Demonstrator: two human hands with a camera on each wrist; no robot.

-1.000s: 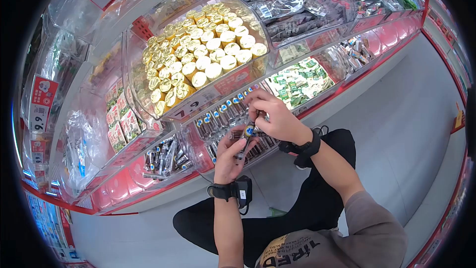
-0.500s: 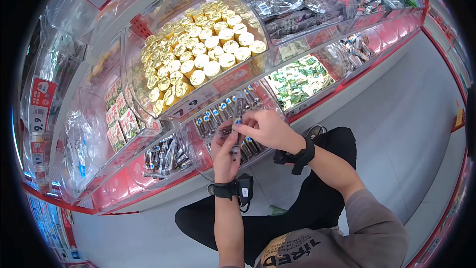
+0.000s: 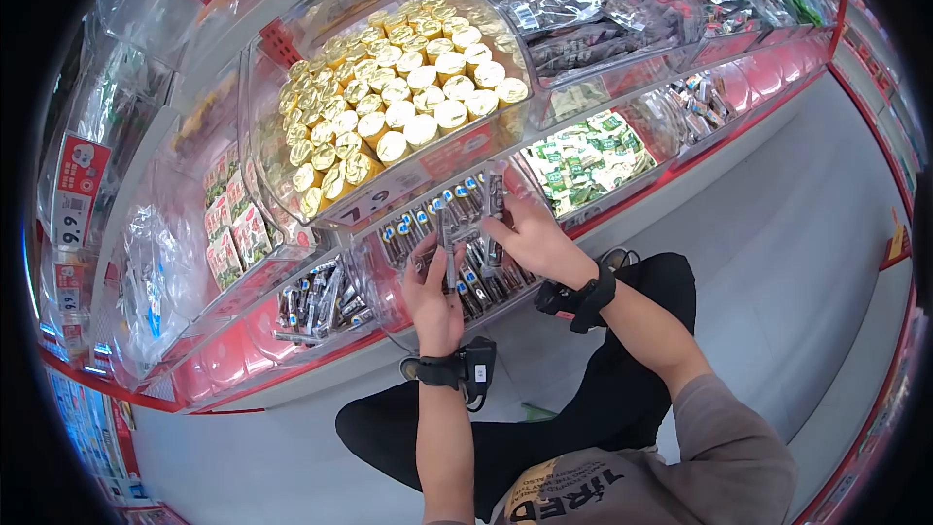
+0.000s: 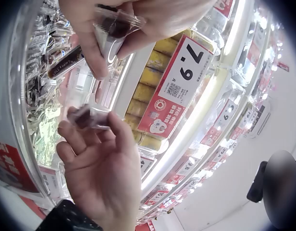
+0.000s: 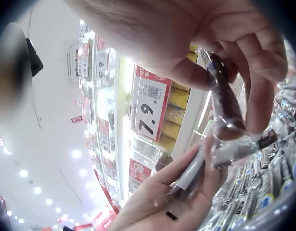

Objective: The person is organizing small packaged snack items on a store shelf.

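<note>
Presently, the left hand (image 3: 433,306) holds a slim dark-brown stick in clear film (image 3: 448,243) in a narrow grip between thumb and fingers. The right hand (image 3: 533,238) pinches a matching brown stick in clear film (image 3: 495,196), thumb against one side. A further film-wrapped stick (image 5: 237,150) crosses by the left fingers in the right wrist view; whether it is gripped cannot be told.

Step in hand, as judged: handling single sticks for arrangement in rows. The next move probably calls for the right hand to lower its stick parallel to its neighbours, then release it.

Orientation: in the head view, both held sticks have their long axes running near to far, roughly side by side, the right one slightly farther. Which end is the printed front cannot be read.

Location: both sticks are over a row of wrapped sticks with blue-and-yellow labels (image 3: 474,290); contact with that row cannot be confirmed. Beyond it, on the far side, stand gold-foil cylinders (image 3: 418,122) above a white-and-red price tag (image 3: 374,198). Green-and-white packets (image 3: 588,160) lie to the right, a loose pile of silvery-dark sticks (image 3: 319,301) to the left.
</note>
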